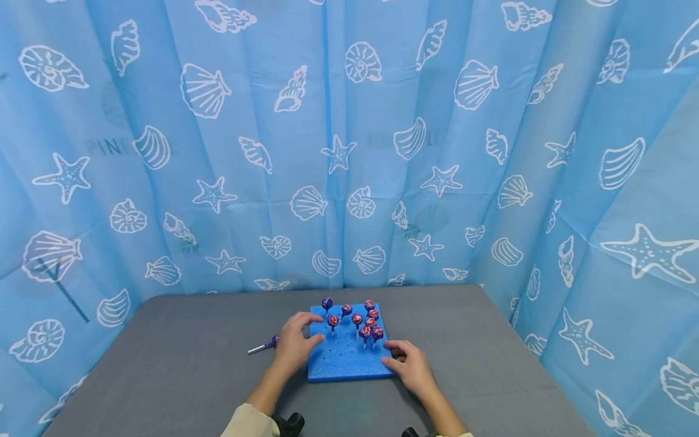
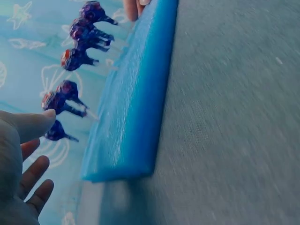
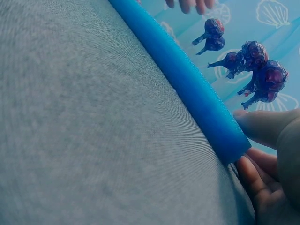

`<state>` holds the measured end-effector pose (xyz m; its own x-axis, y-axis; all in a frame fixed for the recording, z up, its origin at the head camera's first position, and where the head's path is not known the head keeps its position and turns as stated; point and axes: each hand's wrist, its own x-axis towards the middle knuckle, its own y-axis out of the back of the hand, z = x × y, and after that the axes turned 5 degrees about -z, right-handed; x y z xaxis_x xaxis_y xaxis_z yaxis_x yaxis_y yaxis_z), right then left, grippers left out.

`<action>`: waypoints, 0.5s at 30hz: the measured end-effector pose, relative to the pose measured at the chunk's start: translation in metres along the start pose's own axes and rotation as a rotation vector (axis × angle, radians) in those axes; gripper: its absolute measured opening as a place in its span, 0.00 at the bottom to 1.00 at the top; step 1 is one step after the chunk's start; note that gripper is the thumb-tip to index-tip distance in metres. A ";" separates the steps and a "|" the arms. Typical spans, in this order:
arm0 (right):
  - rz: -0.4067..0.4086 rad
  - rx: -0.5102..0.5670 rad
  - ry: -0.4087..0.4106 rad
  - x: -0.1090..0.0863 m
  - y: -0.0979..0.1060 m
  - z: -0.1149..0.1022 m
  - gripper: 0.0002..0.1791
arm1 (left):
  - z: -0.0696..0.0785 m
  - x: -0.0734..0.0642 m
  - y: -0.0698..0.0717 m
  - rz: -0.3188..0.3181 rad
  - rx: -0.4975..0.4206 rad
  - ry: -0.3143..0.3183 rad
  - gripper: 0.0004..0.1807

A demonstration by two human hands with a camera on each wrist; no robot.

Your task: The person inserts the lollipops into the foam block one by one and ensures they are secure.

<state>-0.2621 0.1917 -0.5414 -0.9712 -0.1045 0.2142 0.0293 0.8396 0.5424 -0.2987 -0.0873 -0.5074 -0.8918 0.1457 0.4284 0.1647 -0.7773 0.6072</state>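
A blue foam board (image 1: 346,367) with small holes lies on the grey table. Several wrapped lollipops (image 1: 357,319) in purple and red stand in it by their sticks, most of them toward its back and right. At the board's left side my left hand (image 1: 293,347) hovers, thumb and fingers spread with nothing between them, as the left wrist view also shows. My right hand (image 1: 414,369) pinches the board's right edge near the front corner. In the right wrist view the thumb (image 3: 262,124) is on top and the fingers (image 3: 253,176) are at the underside.
A single lollipop (image 1: 274,341) lies on the grey tabletop (image 1: 191,364), left of the board and beside my left hand. Behind the table hangs a blue curtain (image 1: 338,230) with white shells and starfish, which continues along the right side.
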 end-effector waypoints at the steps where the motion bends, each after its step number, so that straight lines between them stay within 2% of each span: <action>1: -0.001 0.002 0.000 0.000 0.000 0.000 0.15 | -0.002 -0.002 0.002 -0.006 0.001 0.006 0.16; 8: -0.010 0.001 -0.022 0.000 0.000 -0.001 0.15 | -0.016 -0.012 0.016 -0.016 -0.006 0.026 0.14; 15: -0.010 -0.010 -0.033 -0.001 0.000 -0.003 0.15 | -0.027 -0.020 0.023 -0.019 0.015 0.037 0.15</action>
<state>-0.2603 0.1904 -0.5397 -0.9787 -0.0947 0.1820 0.0220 0.8335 0.5521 -0.2889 -0.1250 -0.5200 -0.9095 0.1375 0.3922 0.1538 -0.7653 0.6250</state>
